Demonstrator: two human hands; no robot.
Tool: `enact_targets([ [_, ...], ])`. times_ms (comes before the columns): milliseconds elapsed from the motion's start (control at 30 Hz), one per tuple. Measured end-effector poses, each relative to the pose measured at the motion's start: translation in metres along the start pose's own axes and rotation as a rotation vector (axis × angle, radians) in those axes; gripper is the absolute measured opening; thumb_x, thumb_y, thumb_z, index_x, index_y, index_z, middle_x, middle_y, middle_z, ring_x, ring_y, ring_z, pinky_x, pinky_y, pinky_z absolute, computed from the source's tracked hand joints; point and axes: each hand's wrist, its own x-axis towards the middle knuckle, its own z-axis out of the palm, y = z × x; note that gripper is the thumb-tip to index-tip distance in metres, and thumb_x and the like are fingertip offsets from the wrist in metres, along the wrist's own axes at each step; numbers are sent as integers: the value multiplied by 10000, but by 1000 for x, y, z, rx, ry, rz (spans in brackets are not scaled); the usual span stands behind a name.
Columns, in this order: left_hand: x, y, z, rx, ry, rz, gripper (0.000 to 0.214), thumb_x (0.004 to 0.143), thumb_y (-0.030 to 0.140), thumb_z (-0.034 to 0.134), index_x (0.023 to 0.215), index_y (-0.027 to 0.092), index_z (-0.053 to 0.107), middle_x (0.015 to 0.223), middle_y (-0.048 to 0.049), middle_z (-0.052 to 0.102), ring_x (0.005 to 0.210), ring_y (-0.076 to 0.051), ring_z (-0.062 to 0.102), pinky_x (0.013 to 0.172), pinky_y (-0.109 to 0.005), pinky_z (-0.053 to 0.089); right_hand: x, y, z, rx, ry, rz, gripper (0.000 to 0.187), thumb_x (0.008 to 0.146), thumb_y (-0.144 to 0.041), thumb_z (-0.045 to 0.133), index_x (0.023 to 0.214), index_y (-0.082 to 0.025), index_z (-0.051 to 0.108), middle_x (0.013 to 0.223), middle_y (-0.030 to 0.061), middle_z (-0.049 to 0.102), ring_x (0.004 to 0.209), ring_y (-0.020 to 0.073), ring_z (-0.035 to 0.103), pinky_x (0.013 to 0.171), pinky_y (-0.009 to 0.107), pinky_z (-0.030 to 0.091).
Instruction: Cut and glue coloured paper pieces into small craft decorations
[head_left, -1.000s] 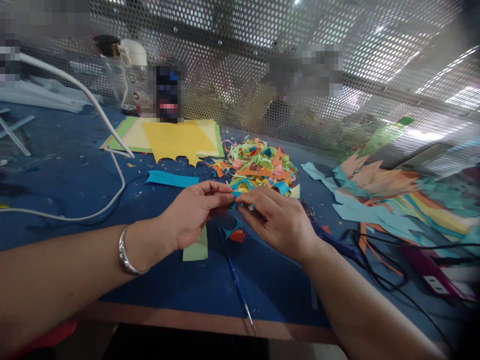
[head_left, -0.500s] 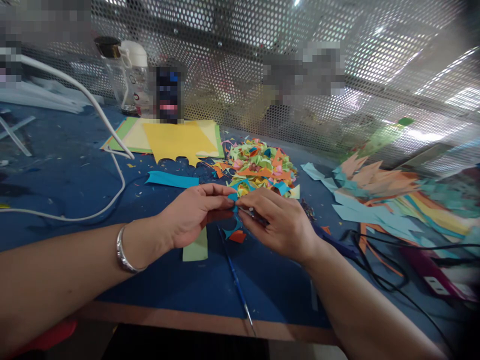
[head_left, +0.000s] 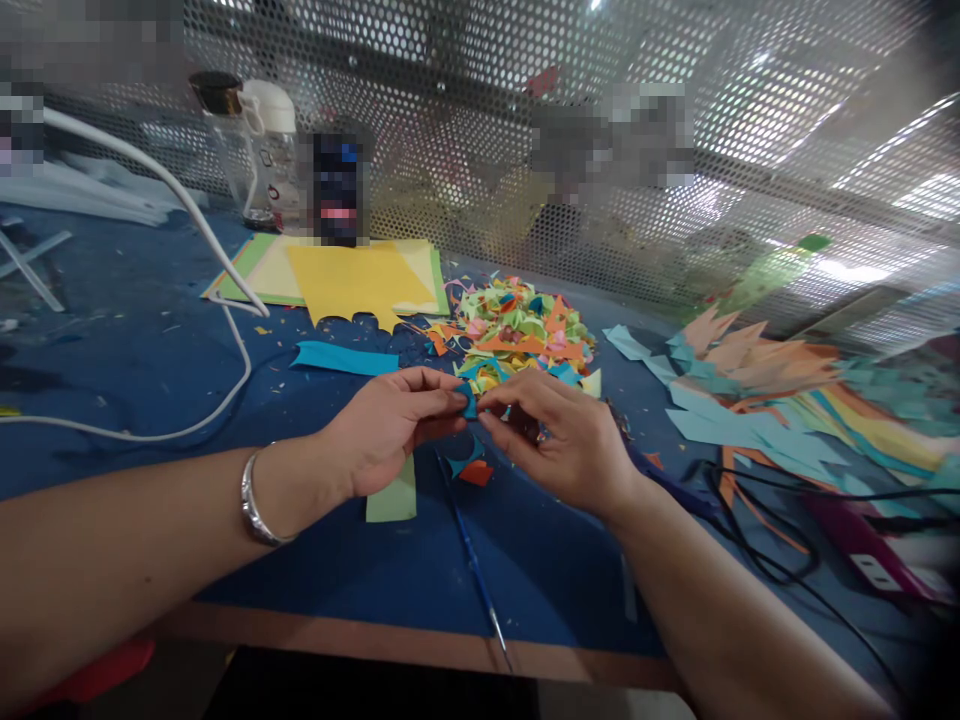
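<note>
Between the fingertips of both hands is a small blue piece of paper [head_left: 469, 402]. My left hand [head_left: 390, 425], with a silver bangle at the wrist, pinches its left side. From the right, my right hand [head_left: 562, 435] is closed in a pinch at the paper's other edge. Just beneath lie a curved blue paper offcut [head_left: 466, 460] and an orange scrap [head_left: 476, 472]. A pale green paper strip [head_left: 391, 495] sits partly under my left hand. Beside it a thin blue-handled brush-like tool [head_left: 472, 565] points toward the table's front edge.
Behind the hands is a heap of coloured paper scraps [head_left: 517, 325]. A blue strip [head_left: 345, 358] and yellow paper sheet [head_left: 352, 280] lie left of it. A white cable [head_left: 187, 200] and bottles [head_left: 274, 150] stand farther left. Cut paper pieces [head_left: 750, 430], black cables and a purple power strip [head_left: 862, 560] are right.
The blue paper has turned slightly in the fingertips and shows more of its surface. My right fingers have shifted a little to its right edge. Other things lie where they were.
</note>
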Motion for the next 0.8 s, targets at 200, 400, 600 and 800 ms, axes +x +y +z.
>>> enact_targets([
  [200,1,1,-1,32,5,-7,157,738,42,713,666,134,608,681,36,615,620,-56,599,695,-216,535,-1,2,2,-28,-4,-52,62,920,-175,593,970,-206,614,875,36,658,682,119,568,608,249,477],
  [400,0,0,-1,80,-63,45,162,688,107,767,660,124,608,711,25,631,653,-79,623,699,-242,547,0,1,2,-3,10,-47,65,920,-143,573,916,-198,608,835,36,640,711,128,580,636,254,484],
  [600,-2,-3,-4,156,-160,150,257,619,191,845,794,118,671,750,18,651,705,-99,630,771,-282,525,0,0,1,35,79,61,49,898,-155,596,865,-191,597,774,4,607,589,86,538,540,214,454],
  [800,1,-6,-6,273,-174,235,330,562,219,878,804,127,674,737,12,660,692,-105,606,688,-264,485,1,0,1,64,72,133,24,883,-178,607,860,-184,603,758,-1,601,574,84,538,524,215,454],
])
